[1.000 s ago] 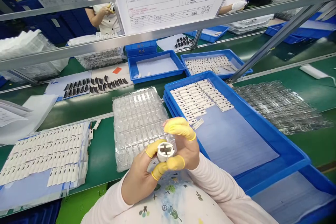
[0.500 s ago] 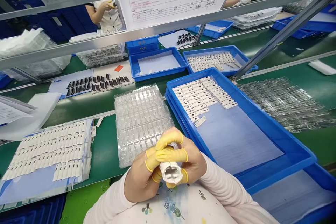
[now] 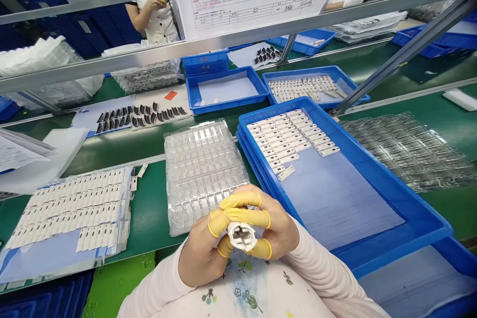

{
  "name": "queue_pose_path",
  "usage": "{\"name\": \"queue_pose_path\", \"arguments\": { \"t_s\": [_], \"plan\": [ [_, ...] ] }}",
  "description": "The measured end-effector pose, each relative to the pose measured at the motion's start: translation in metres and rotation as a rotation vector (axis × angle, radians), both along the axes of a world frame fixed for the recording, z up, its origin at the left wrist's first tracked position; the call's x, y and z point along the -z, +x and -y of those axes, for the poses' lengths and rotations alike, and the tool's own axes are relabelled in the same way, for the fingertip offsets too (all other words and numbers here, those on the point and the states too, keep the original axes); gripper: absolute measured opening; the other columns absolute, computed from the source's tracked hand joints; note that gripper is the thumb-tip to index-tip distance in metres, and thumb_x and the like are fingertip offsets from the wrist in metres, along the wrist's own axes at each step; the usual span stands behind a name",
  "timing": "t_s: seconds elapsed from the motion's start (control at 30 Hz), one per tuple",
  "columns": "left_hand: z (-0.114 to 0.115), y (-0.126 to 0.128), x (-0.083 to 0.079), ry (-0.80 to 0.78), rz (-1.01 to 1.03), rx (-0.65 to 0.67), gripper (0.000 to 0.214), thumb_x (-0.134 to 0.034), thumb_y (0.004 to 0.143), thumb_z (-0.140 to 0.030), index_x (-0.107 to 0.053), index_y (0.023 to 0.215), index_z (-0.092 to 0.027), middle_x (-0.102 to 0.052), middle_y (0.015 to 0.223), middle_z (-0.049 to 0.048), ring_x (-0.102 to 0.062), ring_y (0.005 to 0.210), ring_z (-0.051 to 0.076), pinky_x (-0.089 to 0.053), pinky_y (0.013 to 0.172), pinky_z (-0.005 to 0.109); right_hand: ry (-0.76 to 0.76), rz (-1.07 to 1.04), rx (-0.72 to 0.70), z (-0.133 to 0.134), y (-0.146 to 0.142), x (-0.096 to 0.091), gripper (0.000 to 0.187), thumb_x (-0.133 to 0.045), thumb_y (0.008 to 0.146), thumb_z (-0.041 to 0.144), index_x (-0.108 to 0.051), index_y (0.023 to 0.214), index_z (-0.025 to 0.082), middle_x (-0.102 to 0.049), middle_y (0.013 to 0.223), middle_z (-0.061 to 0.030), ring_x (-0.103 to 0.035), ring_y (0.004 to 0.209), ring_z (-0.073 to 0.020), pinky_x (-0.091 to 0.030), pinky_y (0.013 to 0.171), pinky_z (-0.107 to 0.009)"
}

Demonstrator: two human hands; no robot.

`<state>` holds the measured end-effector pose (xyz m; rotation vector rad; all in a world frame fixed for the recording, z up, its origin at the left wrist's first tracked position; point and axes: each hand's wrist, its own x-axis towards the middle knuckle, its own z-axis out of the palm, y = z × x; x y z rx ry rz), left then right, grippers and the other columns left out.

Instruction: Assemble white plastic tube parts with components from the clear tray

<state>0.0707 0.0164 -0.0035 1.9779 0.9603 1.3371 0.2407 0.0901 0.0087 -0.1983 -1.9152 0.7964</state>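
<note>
A short white plastic cylindrical part (image 3: 241, 236) with a cross-shaped opening in its end sits between my hands, low in the view. My left hand (image 3: 203, 253) grips it from the left with yellow finger cots on its fingertips. My right hand (image 3: 278, 231) grips it from the right, with two cot-covered fingers lying across the top and another below. Part of the cylinder is hidden by my fingers. Just beyond my hands lies a transparent blister tray (image 3: 204, 174), with a blue tray (image 3: 376, 174) holding rows of small white parts (image 3: 286, 139) to the right.
Left of my hands lie sheets of white pieces (image 3: 70, 213) on a green conveyor bench (image 3: 149, 213). Black curved parts (image 3: 139, 117), more blue trays and stacked transparent blister trays (image 3: 406, 151) lie beyond. A metal rail (image 3: 112, 54) crosses the view, with a co-worker (image 3: 152, 20) behind it.
The white part has dropped lower and closer to me. My fingers, apart around it a second ago, now close over it from both sides. The view has shifted slightly.
</note>
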Motion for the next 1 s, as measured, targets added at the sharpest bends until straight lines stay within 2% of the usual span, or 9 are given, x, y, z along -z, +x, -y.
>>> {"name": "queue_pose_path", "arguments": {
  "t_s": [0.13, 0.23, 0.27, 0.4, 0.53, 0.6, 0.73, 0.87, 1.0],
  "plan": [
    [-0.002, 0.002, 0.004, -0.099, 0.063, -0.202, 0.035, -0.067, 0.092, -0.027, -0.06, 0.126, -0.027, -0.072, 0.114, 0.0081, -0.068, 0.104, 0.022, -0.055, 0.089, 0.034, 0.012, 0.004, 0.153, -0.001, 0.005, 0.001, 0.035, -0.067, 0.092, 0.034, -0.062, 0.126, 0.027, -0.071, 0.105, -0.0098, -0.068, 0.093, -0.0229, -0.057, 0.082, -0.04],
    [-0.005, 0.002, 0.001, -0.313, 0.2, -0.278, 0.023, -0.073, 0.087, -0.025, -0.064, 0.108, -0.026, -0.073, 0.109, 0.0041, -0.068, 0.103, 0.019, -0.054, 0.091, 0.033, -0.132, -0.03, 0.287, -0.001, 0.006, 0.005, 0.01, -0.069, 0.09, 0.029, -0.068, 0.1, 0.025, -0.067, 0.078, -0.0029, -0.063, 0.069, -0.0176, -0.054, 0.065, -0.034],
    [-0.007, 0.002, -0.002, -0.392, 0.26, -0.259, 0.02, -0.075, 0.086, -0.026, -0.064, 0.103, -0.025, -0.073, 0.103, 0.0028, -0.068, 0.099, 0.018, -0.054, 0.09, 0.032, -0.203, -0.033, 0.292, -0.001, 0.006, 0.007, 0.005, -0.069, 0.091, 0.029, -0.068, 0.091, 0.024, -0.063, 0.07, -0.0007, -0.059, 0.062, -0.0156, -0.052, 0.06, -0.031],
    [-0.012, -0.001, -0.012, -0.711, 0.578, -0.077, 0.032, -0.086, 0.074, -0.038, -0.064, 0.09, -0.021, -0.068, 0.084, -0.0004, -0.065, 0.078, 0.014, -0.052, 0.075, 0.026, -0.556, -0.069, 0.181, 0.004, 0.002, 0.015, 0.023, -0.07, 0.089, 0.038, -0.066, 0.075, 0.021, -0.061, 0.061, 0.0006, -0.056, 0.053, -0.0125, -0.049, 0.051, -0.026],
    [-0.015, -0.003, -0.016, -0.991, 0.831, 0.158, 0.043, -0.085, 0.072, -0.047, -0.063, 0.097, -0.02, -0.064, 0.075, -0.0016, -0.059, 0.066, 0.011, -0.049, 0.069, 0.025, -0.997, -0.159, 0.021, 0.009, -0.004, 0.018, 0.033, -0.077, 0.082, 0.048, -0.065, 0.071, 0.019, -0.067, 0.059, 0.0, -0.059, 0.044, -0.0122, -0.05, 0.041, -0.024],
    [-0.015, -0.002, -0.016, -1.044, 0.894, 0.213, 0.042, -0.085, 0.073, -0.045, -0.063, 0.099, -0.019, -0.061, 0.07, -0.0026, -0.056, 0.063, 0.01, -0.047, 0.067, 0.024, -1.104, -0.208, -0.028, 0.01, -0.005, 0.019, 0.036, -0.078, 0.079, 0.051, -0.067, 0.07, 0.019, -0.068, 0.056, -0.0006, -0.062, 0.043, -0.0147, -0.053, 0.04, -0.025],
    [-0.014, 0.0, -0.015, -1.076, 0.963, 0.255, 0.039, -0.085, 0.075, -0.04, -0.063, 0.1, -0.019, -0.061, 0.071, -0.0026, -0.055, 0.062, 0.009, -0.045, 0.065, 0.021, -1.211, -0.256, -0.082, 0.009, -0.005, 0.02, 0.036, -0.078, 0.08, 0.051, -0.069, 0.069, 0.018, -0.069, 0.054, -0.0012, -0.065, 0.043, -0.0163, -0.055, 0.04, -0.026],
    [-0.014, 0.002, -0.016, -1.095, 0.982, 0.242, 0.041, -0.085, 0.074, -0.037, -0.064, 0.103, -0.019, -0.063, 0.076, -0.0011, -0.06, 0.065, 0.011, -0.046, 0.064, 0.022, -1.296, -0.26, -0.088, 0.009, -0.005, 0.018, 0.039, -0.081, 0.075, 0.054, -0.068, 0.066, 0.017, -0.067, 0.051, -0.0003, -0.064, 0.041, -0.0158, -0.055, 0.039, -0.025],
    [-0.014, 0.002, -0.016, -1.108, 0.994, 0.212, 0.042, -0.084, 0.075, -0.038, -0.065, 0.106, -0.019, -0.063, 0.073, -0.0017, -0.06, 0.063, 0.011, -0.05, 0.069, 0.026, -1.376, -0.272, -0.067, 0.009, -0.007, 0.012, 0.044, -0.083, 0.07, 0.057, -0.065, 0.064, 0.017, -0.063, 0.048, 0.002, -0.061, 0.04, -0.0139, -0.053, 0.038, -0.024]
  ]
}}
